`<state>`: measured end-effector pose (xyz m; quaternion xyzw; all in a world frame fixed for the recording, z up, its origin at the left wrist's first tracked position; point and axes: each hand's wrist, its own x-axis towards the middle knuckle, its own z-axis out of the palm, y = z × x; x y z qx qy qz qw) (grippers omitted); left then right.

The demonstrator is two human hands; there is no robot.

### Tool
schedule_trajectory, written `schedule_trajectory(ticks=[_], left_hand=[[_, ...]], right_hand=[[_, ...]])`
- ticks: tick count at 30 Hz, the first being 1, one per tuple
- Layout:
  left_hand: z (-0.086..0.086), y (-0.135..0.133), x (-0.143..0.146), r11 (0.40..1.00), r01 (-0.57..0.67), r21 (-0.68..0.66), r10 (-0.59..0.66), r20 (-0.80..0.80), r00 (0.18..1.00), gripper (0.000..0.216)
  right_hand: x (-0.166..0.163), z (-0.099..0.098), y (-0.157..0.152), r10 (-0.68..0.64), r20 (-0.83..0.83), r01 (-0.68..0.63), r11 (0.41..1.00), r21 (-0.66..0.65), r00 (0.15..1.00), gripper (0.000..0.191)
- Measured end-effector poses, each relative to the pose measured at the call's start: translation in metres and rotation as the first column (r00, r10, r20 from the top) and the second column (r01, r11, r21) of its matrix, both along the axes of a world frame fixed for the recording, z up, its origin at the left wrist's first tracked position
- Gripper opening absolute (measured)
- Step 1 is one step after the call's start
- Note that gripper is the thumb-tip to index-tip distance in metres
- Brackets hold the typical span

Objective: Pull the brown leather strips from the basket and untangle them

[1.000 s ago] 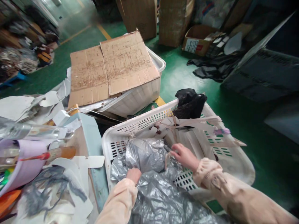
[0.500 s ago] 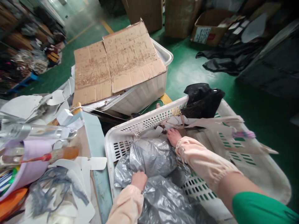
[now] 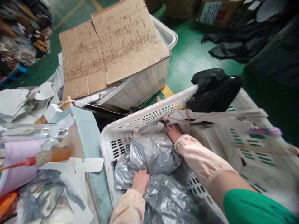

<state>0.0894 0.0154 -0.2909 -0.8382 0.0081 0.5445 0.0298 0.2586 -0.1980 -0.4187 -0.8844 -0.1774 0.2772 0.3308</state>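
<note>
Up at the top edge of the head view, a brown carton (image 3: pixel 218 12) carries a white label with a red patch, its print too blurred to read; no other writing shows. Lower down, a white slotted basket (image 3: pixel 149 116) holds a crumpled grey plastic bag (image 3: pixel 151 152). The left hand (image 3: pixel 140 182) is closed on a fold of that bag near the basket's front. The right hand (image 3: pixel 174 132) reaches over the bag to the far wall, fingers buried among pale strips (image 3: pixel 224 115) of material; whether it grips anything cannot be told. A black bag (image 3: pixel 215 90) slumps over the basket's far rim. Behind stands a white tub (image 3: pixel 144 90) covered by flattened cardboard (image 3: pixel 109 49). Beside the basket on the left, the desk (image 3: pixel 93 146) carries paper offcuts, a clear tube (image 3: pixel 30 132) and a wooden-handled brush (image 3: pixel 44 157). Green floor (image 3: pixel 187 62) lies beyond.
</note>
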Motion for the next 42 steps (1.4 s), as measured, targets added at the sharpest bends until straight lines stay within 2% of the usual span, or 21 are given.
schedule_trajectory(ticks=[4,7,10,13,17,20,23,27,29,31,32,33,35,36,37,38,39,42], left_hand=[[0.004,0.001,0.001,1.0,-0.023,-0.012,0.023,0.025,0.999,0.032],[0.007,0.002,0.0,0.999,-0.035,-0.02,0.036,0.039,0.999,0.033],[0.008,0.002,-0.001,0.999,-0.043,-0.022,0.044,0.044,0.998,0.033],[0.007,0.001,-0.001,0.999,-0.046,-0.015,0.047,0.05,0.998,0.034],[0.008,0.0,0.0,0.999,-0.047,-0.011,0.048,0.06,0.997,0.036],[0.011,-0.002,-0.001,0.998,-0.057,-0.008,0.057,0.068,0.996,0.035],[0.013,-0.004,-0.003,0.997,-0.079,-0.007,0.079,0.078,0.994,0.034],[0.018,-0.004,-0.002,0.994,-0.109,-0.026,0.111,0.103,0.989,0.032],[0.026,-0.003,0.003,0.98,-0.183,-0.084,0.194,0.151,0.969,0.031],[0.038,-0.005,0.013,0.915,-0.341,-0.213,0.39,0.258,0.884,0.035],[0.045,-0.008,0.019,0.849,-0.432,-0.304,0.516,0.304,0.8,0.037],[0.052,-0.012,0.027,0.76,-0.511,-0.402,0.639,0.322,0.698,0.039],[0.064,-0.024,0.043,0.565,-0.611,-0.555,0.811,0.236,0.536,0.043],[0.066,-0.032,0.05,0.479,-0.64,-0.601,0.855,0.154,0.495,0.049],[0.066,-0.04,0.057,0.417,-0.656,-0.629,0.872,0.073,0.484,0.055],[0.063,-0.048,0.061,0.388,-0.658,-0.645,0.867,0.013,0.498,0.058],[0.057,-0.056,0.063,0.396,-0.652,-0.646,0.85,-0.01,0.526,0.056],[0.029,-0.07,0.052,0.518,-0.612,-0.597,0.795,0.072,0.602,0.027]], right_hand=[[0.001,0.018,-0.014,-0.009,0.121,0.019,0.996,-0.083,0.993,0.037],[-0.021,0.032,-0.041,0.0,0.257,0.032,0.992,-0.118,0.966,0.037],[-0.052,0.045,-0.067,0.038,0.354,-0.014,0.997,-0.069,0.935,0.036],[-0.074,0.051,-0.078,0.042,0.373,-0.036,0.999,-0.024,0.927,0.036],[-0.077,0.058,-0.069,-0.034,0.329,0.022,0.999,0.041,0.944,0.034],[-0.069,0.073,-0.058,-0.102,0.259,0.058,0.984,0.17,0.961,0.031],[-0.064,0.099,-0.049,-0.123,0.143,0.068,0.938,0.339,0.982,0.026],[-0.065,0.142,-0.048,-0.166,0.033,0.126,0.848,0.514,0.986,0.019],[-0.066,0.163,-0.05,-0.163,-0.021,0.145,0.804,0.577,0.986,0.017],[-0.07,0.182,-0.051,-0.093,-0.087,0.127,0.755,0.644,0.992,0.017],[-0.073,0.19,-0.05,-0.032,-0.123,0.108,0.724,0.681,0.992,0.017],[-0.076,0.197,-0.048,0.039,-0.16,0.089,0.69,0.718,0.986,0.018],[-0.087,0.207,-0.042,0.178,-0.224,0.064,0.631,0.773,0.958,0.019],[-0.093,0.211,-0.038,0.241,-0.246,0.05,0.612,0.789,0.939,0.02],[-0.098,0.214,-0.035,0.297,-0.264,0.034,0.602,0.798,0.918,0.022],[-0.102,0.215,-0.032,0.354,-0.276,0.012,0.596,0.803,0.893,0.024],[-0.104,0.215,-0.03,0.419,-0.286,-0.018,0.588,0.809,0.862,0.025],[-0.089,0.205,-0.031,0.601,-0.309,-0.114,0.561,0.82,0.737,0.029]])
